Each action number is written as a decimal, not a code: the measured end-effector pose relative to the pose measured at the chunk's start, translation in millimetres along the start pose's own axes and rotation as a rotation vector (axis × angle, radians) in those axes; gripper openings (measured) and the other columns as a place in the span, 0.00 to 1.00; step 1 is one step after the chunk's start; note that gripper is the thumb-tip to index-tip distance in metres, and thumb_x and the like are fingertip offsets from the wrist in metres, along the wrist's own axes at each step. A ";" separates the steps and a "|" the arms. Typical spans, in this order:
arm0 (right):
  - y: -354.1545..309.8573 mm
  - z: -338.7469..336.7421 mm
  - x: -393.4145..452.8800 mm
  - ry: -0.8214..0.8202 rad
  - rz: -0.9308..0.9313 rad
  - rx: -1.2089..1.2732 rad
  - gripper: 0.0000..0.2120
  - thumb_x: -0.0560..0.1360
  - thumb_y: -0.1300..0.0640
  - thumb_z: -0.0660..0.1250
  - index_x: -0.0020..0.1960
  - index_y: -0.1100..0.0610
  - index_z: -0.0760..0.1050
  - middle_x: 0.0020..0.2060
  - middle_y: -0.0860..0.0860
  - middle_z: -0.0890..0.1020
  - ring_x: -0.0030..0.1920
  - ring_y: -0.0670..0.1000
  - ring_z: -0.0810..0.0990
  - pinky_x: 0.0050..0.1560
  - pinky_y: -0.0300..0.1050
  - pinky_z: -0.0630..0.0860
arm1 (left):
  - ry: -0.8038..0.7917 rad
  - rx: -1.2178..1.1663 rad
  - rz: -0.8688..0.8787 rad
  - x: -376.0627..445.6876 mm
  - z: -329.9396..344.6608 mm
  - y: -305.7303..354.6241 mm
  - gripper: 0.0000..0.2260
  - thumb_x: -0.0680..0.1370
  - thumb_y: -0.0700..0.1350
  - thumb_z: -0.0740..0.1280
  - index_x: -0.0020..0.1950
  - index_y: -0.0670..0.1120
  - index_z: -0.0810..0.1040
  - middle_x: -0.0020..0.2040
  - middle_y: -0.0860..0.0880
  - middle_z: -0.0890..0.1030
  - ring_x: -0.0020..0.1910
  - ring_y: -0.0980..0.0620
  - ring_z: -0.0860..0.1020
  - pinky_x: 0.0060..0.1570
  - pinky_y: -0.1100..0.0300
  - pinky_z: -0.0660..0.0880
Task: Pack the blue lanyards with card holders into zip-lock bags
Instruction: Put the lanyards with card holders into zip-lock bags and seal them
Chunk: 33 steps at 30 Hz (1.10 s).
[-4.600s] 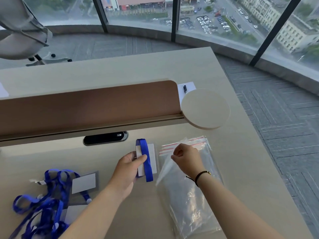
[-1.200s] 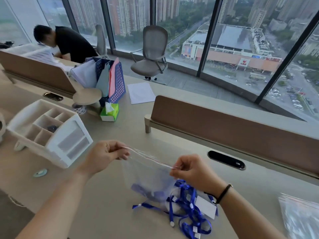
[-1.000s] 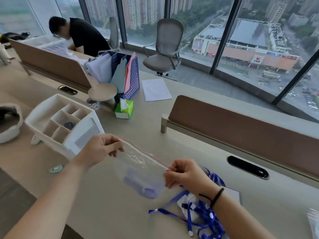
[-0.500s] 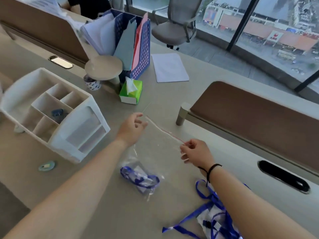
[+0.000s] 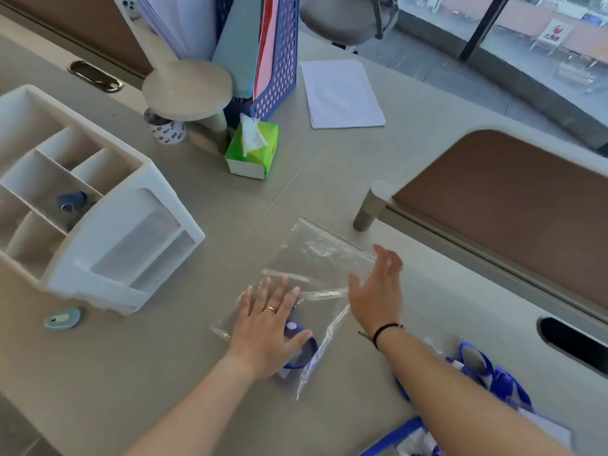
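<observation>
The zip-lock bag (image 5: 306,284) lies flat on the surface (image 5: 131,373), its red seal strip toward the far right corner, and a blue lanyard with its card holder (image 5: 301,348) sits bunched in the bag's near end. The left hand (image 5: 268,320) lies palm down on that lower part, fingers (image 5: 279,292) straight and spread, pressing plastic and lanyard onto the surface. The right hand (image 5: 378,291) is beside the bag's right edge, near the seal end, fingers relaxed and apart, gripping nothing; whether it touches the plastic I cannot tell.

The step in hand looks like flattening the packed bag and setting it aside. To do it well, the palm should sweep from the lanyard toward the seal so trapped air is pushed out, and the strip should be checked along its whole length, since the frame does not show whether it is fully closed. The film is slippery and creased, so firm, even pressure will serve better than a quick pat.

Just right of the right forearm lies the heap of loose lanyards (image 5: 477,370), close enough to snag a wrist or be dragged along. To the left stands a white desk organiser (image 5: 98,218), with a small pale blue disc (image 5: 62,319) before it. Further off are a green tissue pack (image 5: 253,151), a blue file rack (image 5: 273,57), a sheet of paper (image 5: 342,93) and the brown divider panel (image 5: 510,205), whose post (image 5: 371,205) stands near the bag's seal corner.
</observation>
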State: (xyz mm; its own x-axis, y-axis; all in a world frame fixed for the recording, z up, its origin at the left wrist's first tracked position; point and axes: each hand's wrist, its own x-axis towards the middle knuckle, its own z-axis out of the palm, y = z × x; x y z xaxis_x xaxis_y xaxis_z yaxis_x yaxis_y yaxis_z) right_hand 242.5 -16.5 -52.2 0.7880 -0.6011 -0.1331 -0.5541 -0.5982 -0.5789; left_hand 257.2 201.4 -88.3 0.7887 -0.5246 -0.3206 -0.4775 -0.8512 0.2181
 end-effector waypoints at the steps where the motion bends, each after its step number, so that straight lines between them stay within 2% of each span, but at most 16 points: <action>1: -0.5 8.6 -8.3 0.015 -0.179 -0.142 0.28 0.76 0.50 0.67 0.73 0.49 0.62 0.75 0.55 0.62 0.69 0.58 0.70 0.65 0.56 0.70 | 0.005 0.015 -0.009 0.3 3.7 1.0 0.40 0.74 0.75 0.38 0.81 0.57 0.50 0.82 0.53 0.44 0.81 0.45 0.43 0.76 0.41 0.41; 3: -2.3 25.7 -25.5 -0.084 -0.459 -0.345 0.27 0.78 0.43 0.61 0.76 0.45 0.61 0.79 0.53 0.59 0.77 0.55 0.59 0.73 0.56 0.56 | 0.012 0.023 -0.024 1.7 9.4 3.0 0.38 0.75 0.75 0.43 0.81 0.58 0.53 0.82 0.51 0.49 0.81 0.44 0.47 0.75 0.39 0.45; 4: -2.1 33.0 -31.6 -0.194 -0.519 -0.403 0.27 0.79 0.40 0.56 0.77 0.43 0.58 0.80 0.51 0.54 0.79 0.53 0.53 0.75 0.56 0.47 | 0.021 0.026 -0.028 2.5 10.8 4.3 0.38 0.75 0.75 0.44 0.81 0.58 0.55 0.82 0.50 0.51 0.81 0.43 0.48 0.75 0.38 0.47; 6: 2.1 43.4 -40.1 -0.380 -0.500 -0.429 0.28 0.80 0.37 0.46 0.79 0.40 0.48 0.80 0.47 0.42 0.79 0.50 0.38 0.75 0.55 0.35 | 0.033 0.022 -0.030 3.8 12.8 6.1 0.38 0.75 0.75 0.45 0.80 0.58 0.57 0.82 0.48 0.56 0.81 0.43 0.52 0.75 0.37 0.50; 7: 5.7 46.8 -42.1 -0.417 -0.478 -0.438 0.28 0.81 0.36 0.43 0.79 0.40 0.42 0.79 0.46 0.37 0.78 0.49 0.33 0.75 0.55 0.33 | 0.037 0.024 -0.029 4.1 13.5 6.6 0.38 0.75 0.75 0.46 0.80 0.58 0.57 0.82 0.48 0.56 0.81 0.42 0.53 0.75 0.36 0.51; 11: 9.1 49.5 -39.3 -0.431 -0.467 -0.494 0.29 0.79 0.35 0.34 0.78 0.39 0.35 0.78 0.45 0.32 0.76 0.48 0.28 0.76 0.58 0.32 | 0.075 0.032 -0.027 5.7 17.3 6.1 0.39 0.74 0.75 0.50 0.81 0.58 0.52 0.82 0.49 0.52 0.82 0.44 0.47 0.77 0.36 0.47; 15: 8.9 48.9 -34.5 -0.484 -0.462 -0.533 0.28 0.81 0.35 0.39 0.78 0.38 0.34 0.78 0.45 0.32 0.76 0.48 0.28 0.76 0.59 0.32 | 0.055 0.056 -0.057 4.5 18.8 9.3 0.39 0.74 0.76 0.45 0.81 0.59 0.47 0.83 0.49 0.47 0.82 0.44 0.45 0.77 0.35 0.45; 19: 11.3 28.5 -34.5 -0.514 -0.415 -0.476 0.31 0.80 0.35 0.44 0.78 0.40 0.34 0.77 0.46 0.30 0.76 0.49 0.27 0.76 0.57 0.31 | -0.006 0.049 -0.094 0.2 10.5 15.8 0.42 0.72 0.78 0.41 0.79 0.58 0.34 0.80 0.50 0.31 0.79 0.46 0.31 0.75 0.35 0.33; 20: 15.2 18.5 -37.6 -0.497 -0.406 -0.442 0.32 0.81 0.37 0.47 0.78 0.41 0.34 0.77 0.46 0.31 0.77 0.50 0.28 0.77 0.56 0.32 | -0.005 0.024 -0.103 -1.6 7.3 19.9 0.42 0.72 0.77 0.41 0.79 0.58 0.33 0.80 0.49 0.29 0.78 0.46 0.29 0.74 0.37 0.32; 22: 27.6 -7.2 -48.5 -0.420 -0.381 -0.353 0.34 0.81 0.43 0.55 0.79 0.42 0.40 0.80 0.46 0.38 0.79 0.50 0.35 0.78 0.52 0.36 | 0.041 -0.017 -0.088 -6.6 1.2 33.4 0.40 0.75 0.74 0.42 0.81 0.55 0.40 0.82 0.48 0.34 0.80 0.45 0.34 0.75 0.39 0.35; 25: 61.1 -51.7 -72.0 -0.315 -0.212 -0.183 0.27 0.79 0.49 0.62 0.76 0.47 0.60 0.78 0.49 0.58 0.78 0.51 0.55 0.77 0.48 0.53 | 0.125 -0.051 -0.007 -14.0 -3.1 64.4 0.32 0.78 0.65 0.54 0.78 0.50 0.64 0.81 0.43 0.60 0.80 0.41 0.56 0.77 0.41 0.51; 26: 75.8 -67.3 -82.0 -0.286 -0.134 -0.130 0.23 0.78 0.50 0.63 0.72 0.48 0.65 0.76 0.49 0.63 0.75 0.52 0.62 0.74 0.48 0.60 | 0.151 -0.038 0.058 -17.3 -3.4 77.5 0.28 0.77 0.62 0.57 0.73 0.49 0.70 0.76 0.42 0.69 0.76 0.40 0.66 0.74 0.41 0.60; 28: 107.0 -96.9 -103.6 -0.214 -0.006 -0.064 0.17 0.78 0.50 0.64 0.67 0.49 0.72 0.69 0.47 0.72 0.67 0.51 0.72 0.65 0.44 0.69 | 0.149 -0.025 0.185 -26.9 -4.9 106.4 0.22 0.76 0.57 0.57 0.62 0.47 0.77 0.60 0.45 0.82 0.60 0.41 0.79 0.60 0.47 0.74; 30: 138.2 -124.6 -130.3 -0.141 0.095 -0.041 0.14 0.79 0.50 0.65 0.63 0.50 0.75 0.62 0.45 0.76 0.57 0.47 0.76 0.55 0.39 0.72 | 0.076 -0.060 0.251 -43.2 -4.8 136.4 0.21 0.76 0.57 0.52 0.54 0.48 0.80 0.49 0.49 0.83 0.48 0.45 0.81 0.47 0.52 0.77; 32: 168.4 -147.1 -158.9 -0.111 0.201 -0.022 0.12 0.79 0.52 0.66 0.61 0.51 0.77 0.58 0.45 0.77 0.50 0.44 0.76 0.48 0.35 0.71 | -0.081 -0.039 0.282 -62.7 0.7 161.5 0.25 0.77 0.59 0.47 0.56 0.51 0.79 0.52 0.52 0.82 0.50 0.48 0.80 0.47 0.52 0.78; 33: 183.5 -154.5 -172.9 -0.107 0.257 -0.008 0.11 0.78 0.53 0.67 0.60 0.51 0.77 0.57 0.46 0.78 0.48 0.44 0.76 0.46 0.35 0.71 | -0.141 -0.045 0.275 -71.5 6.9 170.0 0.23 0.78 0.60 0.49 0.60 0.52 0.78 0.55 0.53 0.81 0.53 0.48 0.79 0.49 0.53 0.77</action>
State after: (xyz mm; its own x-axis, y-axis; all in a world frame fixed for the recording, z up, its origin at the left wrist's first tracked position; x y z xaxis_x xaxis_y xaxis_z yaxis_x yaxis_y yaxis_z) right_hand -36.9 -104.2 -11.1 0.6447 -0.6748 -0.3591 -0.7414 -0.4375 -0.5088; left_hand 117.0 94.1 -34.6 0.5692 -0.7352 -0.3680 -0.6456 -0.6769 0.3537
